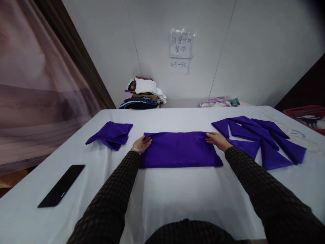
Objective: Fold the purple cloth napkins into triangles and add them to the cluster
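Head view: two dark checked sleeves [108, 193] reach in over a white-covered table [193, 200]; nearest on the left, a flat black slab [62, 186], perhaps a phone, well apart from the work. Next out, mid-table between the hands, a purple cloth [177, 150], flat in a long rectangle lying crosswise, seemingly doubled. Slight sheen: judged light, limp, probably slippery, not fragile, quick to crease or slide out of line. Best hold is likely a finger-and-thumb pinch at the corners, both layers together, with even tension. The left hand [143, 144], a bracelet [136, 150] at its wrist, grasps the far left corner; the right hand [217, 139] pinches the far right one. Just beyond the right wrist and forearm, folded purple pieces [274, 154] lie in an overlapping cluster, mostly pointed; the closest could be brushed by a wide sweep to that side. To the left, a loose purple bundle [110, 134], apart from the hand, less of a hindrance. Off right, a red basket [304, 110]. Past the far edge, a stack of folded clothes [143, 93] and a lower fabric heap [217, 101]; above them, handwritten sheets [180, 45] on a pale wall [193, 15].
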The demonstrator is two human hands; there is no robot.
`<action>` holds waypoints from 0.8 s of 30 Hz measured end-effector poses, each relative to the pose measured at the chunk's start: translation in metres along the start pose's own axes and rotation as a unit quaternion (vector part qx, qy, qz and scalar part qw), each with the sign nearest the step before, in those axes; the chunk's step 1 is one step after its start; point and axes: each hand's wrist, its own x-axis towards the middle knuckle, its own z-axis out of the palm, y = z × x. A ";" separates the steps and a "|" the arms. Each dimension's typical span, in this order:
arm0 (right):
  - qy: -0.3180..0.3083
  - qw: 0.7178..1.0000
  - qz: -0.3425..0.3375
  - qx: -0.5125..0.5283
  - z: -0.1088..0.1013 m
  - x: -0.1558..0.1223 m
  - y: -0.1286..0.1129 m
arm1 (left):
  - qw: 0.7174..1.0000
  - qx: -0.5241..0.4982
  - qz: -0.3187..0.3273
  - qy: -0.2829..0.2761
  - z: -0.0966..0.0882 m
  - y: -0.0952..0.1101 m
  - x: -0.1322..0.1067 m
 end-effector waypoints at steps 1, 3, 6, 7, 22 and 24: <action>-0.001 1.000 0.004 -0.006 0.002 0.004 0.004 | 1.000 0.006 0.001 0.002 0.001 -0.003 0.005; -0.003 0.999 -0.005 -0.038 0.003 0.011 0.010 | 1.000 0.019 0.010 0.001 0.000 -0.007 0.011; 0.008 0.989 -0.045 -0.141 0.001 0.018 0.019 | 0.998 0.047 0.039 -0.003 -0.005 -0.010 0.017; 0.019 0.981 -0.058 -0.182 0.000 0.021 0.021 | 0.997 0.061 0.055 0.000 -0.007 -0.011 0.018; 0.130 0.846 -0.150 -0.496 -0.005 0.038 0.031 | 0.785 0.504 0.360 0.006 -0.029 -0.033 0.018; 0.123 0.831 -0.154 -0.520 -0.006 0.037 0.033 | 0.751 0.546 0.370 -0.002 -0.030 -0.036 0.017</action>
